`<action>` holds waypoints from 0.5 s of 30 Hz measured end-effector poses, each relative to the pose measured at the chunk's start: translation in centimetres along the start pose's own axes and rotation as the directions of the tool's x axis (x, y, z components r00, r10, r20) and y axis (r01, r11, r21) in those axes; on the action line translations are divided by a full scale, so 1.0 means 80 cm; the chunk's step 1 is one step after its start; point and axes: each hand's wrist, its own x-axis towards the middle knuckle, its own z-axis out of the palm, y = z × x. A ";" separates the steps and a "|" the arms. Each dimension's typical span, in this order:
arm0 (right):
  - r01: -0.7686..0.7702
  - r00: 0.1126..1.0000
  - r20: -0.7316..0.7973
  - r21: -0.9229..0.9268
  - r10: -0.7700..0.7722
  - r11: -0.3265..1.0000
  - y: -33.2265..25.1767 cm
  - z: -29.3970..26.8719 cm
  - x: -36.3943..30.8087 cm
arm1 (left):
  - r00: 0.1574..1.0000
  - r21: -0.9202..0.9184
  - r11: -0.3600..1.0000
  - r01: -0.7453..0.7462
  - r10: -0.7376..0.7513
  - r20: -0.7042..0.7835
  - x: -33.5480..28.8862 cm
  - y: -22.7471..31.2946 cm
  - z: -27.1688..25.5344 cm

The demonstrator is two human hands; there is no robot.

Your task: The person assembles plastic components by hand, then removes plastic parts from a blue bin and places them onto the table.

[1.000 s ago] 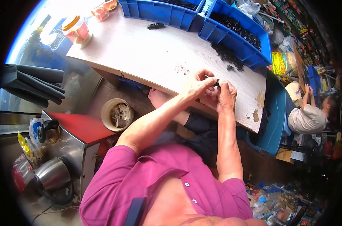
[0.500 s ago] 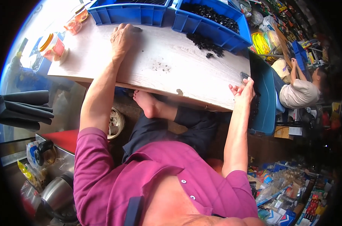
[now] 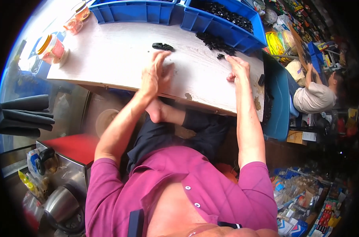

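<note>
A black oblong plastic part [image 3: 162, 47] lies on the pale tabletop just beyond the fingertips of my left hand [image 3: 153, 76]. That hand is partly smeared, its fingers and thumb apart with nothing between them. My right hand [image 3: 239, 68] hovers farther right, its bent fingers apart from the thumb. Its fingertips reach a small black piece [image 3: 220, 57] beside a loose pile of small black pieces [image 3: 215, 42]; whether they touch it I cannot tell. Another dark part [image 3: 261, 80] is at the table's right edge.
Two blue crates, one on the left [image 3: 132, 14] and one on the right [image 3: 206, 24] with small black pieces, line the table's far side. A teal bin [image 3: 280, 106] stands against the right edge. A lidded jar [image 3: 51, 51] is at left. Another person [image 3: 314, 94] sits beyond the bin.
My left hand has come right and nearer, away from the left crate; the black oblong part now lies exposed. My right hand has moved from the right edge toward the pile, leaving a dark part behind.
</note>
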 end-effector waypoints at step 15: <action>0.170 0.976 0.118 0.122 -0.184 0.978 0.023 -0.008 0.001 | 0.833 -0.558 0.623 0.548 -0.470 0.293 0.001 0.071 0.065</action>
